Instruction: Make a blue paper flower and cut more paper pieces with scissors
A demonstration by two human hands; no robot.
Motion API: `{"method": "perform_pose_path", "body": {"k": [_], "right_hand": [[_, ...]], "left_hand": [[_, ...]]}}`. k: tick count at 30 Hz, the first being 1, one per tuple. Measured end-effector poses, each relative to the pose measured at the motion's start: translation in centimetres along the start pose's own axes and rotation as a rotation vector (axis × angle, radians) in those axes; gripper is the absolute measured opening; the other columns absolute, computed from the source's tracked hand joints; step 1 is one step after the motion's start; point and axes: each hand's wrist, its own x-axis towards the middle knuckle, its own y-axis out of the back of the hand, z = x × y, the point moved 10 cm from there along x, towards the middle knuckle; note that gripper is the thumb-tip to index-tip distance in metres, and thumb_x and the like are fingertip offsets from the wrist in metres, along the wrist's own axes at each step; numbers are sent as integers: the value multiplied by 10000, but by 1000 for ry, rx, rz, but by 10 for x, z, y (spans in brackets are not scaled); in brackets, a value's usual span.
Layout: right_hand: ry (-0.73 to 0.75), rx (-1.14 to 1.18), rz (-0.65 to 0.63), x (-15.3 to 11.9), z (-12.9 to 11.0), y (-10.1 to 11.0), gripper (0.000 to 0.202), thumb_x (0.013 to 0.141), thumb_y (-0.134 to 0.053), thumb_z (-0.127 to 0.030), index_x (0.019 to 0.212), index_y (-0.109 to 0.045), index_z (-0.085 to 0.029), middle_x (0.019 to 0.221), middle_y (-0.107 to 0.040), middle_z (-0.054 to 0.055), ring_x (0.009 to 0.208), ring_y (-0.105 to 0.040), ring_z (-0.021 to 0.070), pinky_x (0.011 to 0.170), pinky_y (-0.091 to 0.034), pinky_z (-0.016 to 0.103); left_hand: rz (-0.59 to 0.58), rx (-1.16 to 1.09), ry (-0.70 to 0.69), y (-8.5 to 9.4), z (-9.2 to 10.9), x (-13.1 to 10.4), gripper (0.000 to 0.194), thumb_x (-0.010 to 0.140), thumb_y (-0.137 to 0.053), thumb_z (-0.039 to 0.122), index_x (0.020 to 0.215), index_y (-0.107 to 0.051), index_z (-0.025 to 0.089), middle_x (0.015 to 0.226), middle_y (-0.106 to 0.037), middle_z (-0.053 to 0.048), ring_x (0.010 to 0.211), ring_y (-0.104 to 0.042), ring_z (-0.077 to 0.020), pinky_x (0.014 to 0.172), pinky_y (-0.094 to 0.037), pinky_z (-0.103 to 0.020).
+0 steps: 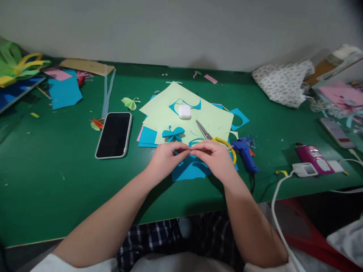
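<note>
My left hand [169, 158] and my right hand [214, 156] meet fingertip to fingertip over the paper pile, each closed in a pinch. Whatever lies between the fingertips is too small or hidden to make out. Just behind my left hand, a blue paper butterfly shape [173, 133] rests on pale green sheets [159, 109]. Yellow-handled scissors [208, 135] lie behind my right hand, their blades pointing back and left. Under and in front of the hands is blue paper [184, 172]. A white earphone case [185, 111] sits on the green sheets.
A phone [115, 135] lies left of the papers. To the right are a blue glue gun [246, 154], a purple device [314, 159] and a white cable [274, 204]. A patterned cloth bag [283, 81] stands at the back right; blue paper [65, 90] lies back left.
</note>
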Motion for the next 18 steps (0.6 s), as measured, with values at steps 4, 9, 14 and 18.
{"method": "perform_pose_path", "body": {"k": [4, 9, 14, 18], "right_hand": [[9, -14, 14, 0, 0, 1, 50, 739, -671, -246, 761, -712, -228, 806, -685, 20, 790, -627, 169, 696, -499, 295], [27, -13, 41, 0, 0, 3, 45, 743, -666, -234, 756, -709, -231, 796, -685, 18, 790, -629, 172, 702, -501, 305], [26, -27, 47, 0, -1, 4, 57, 756, -648, -220, 752, -704, -230, 796, -685, 15, 794, -629, 167, 720, -499, 306], [8, -12, 37, 0, 1, 3, 51, 751, -656, -242, 766, -703, -228, 809, -681, 21, 787, -629, 167, 702, -502, 303]], "left_hand": [[4, 9, -9, 0, 1, 0, 201, 799, -570, 365, 807, -696, 209, 781, -706, -9, 669, -605, -143, 589, -446, -236], [3, 20, -16, 0, 2, 0, 194, 799, -577, 370, 800, -696, 218, 759, -701, 1, 626, -586, -124, 581, -442, -231], [-2, 8, -12, 0, 3, 0, 202, 802, -576, 380, 790, -693, 215, 763, -701, -1, 627, -583, -125, 569, -434, -229], [2, 11, -10, 0, 3, 0, 210, 800, -578, 391, 794, -692, 214, 766, -702, 2, 638, -590, -127, 567, -432, -227]]}}
